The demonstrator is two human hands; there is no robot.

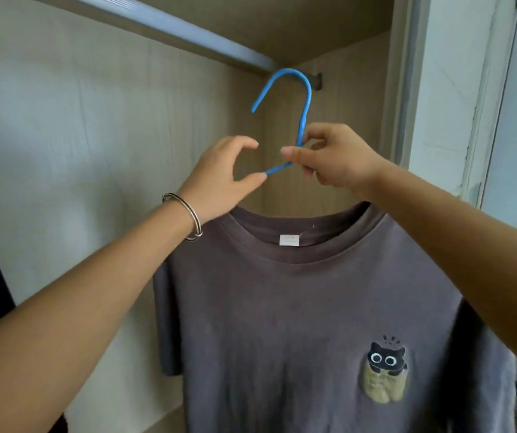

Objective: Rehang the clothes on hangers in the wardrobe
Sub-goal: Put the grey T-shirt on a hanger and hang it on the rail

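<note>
Grey-brown cotton fills the near view: one T-shirt with one cat print on its chest and one white neck label. Above its collar, the left hand, with two thin bangles at the wrist, is half open, thumb tip touching the blue hanger. The right hand pinches that hanger's neck. Farther up, the hook sits just below one metal wardrobe rail, apparently not yet on it.

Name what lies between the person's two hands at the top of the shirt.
In the head view, a short blue hanger arm spans left hand to right hand.
</note>
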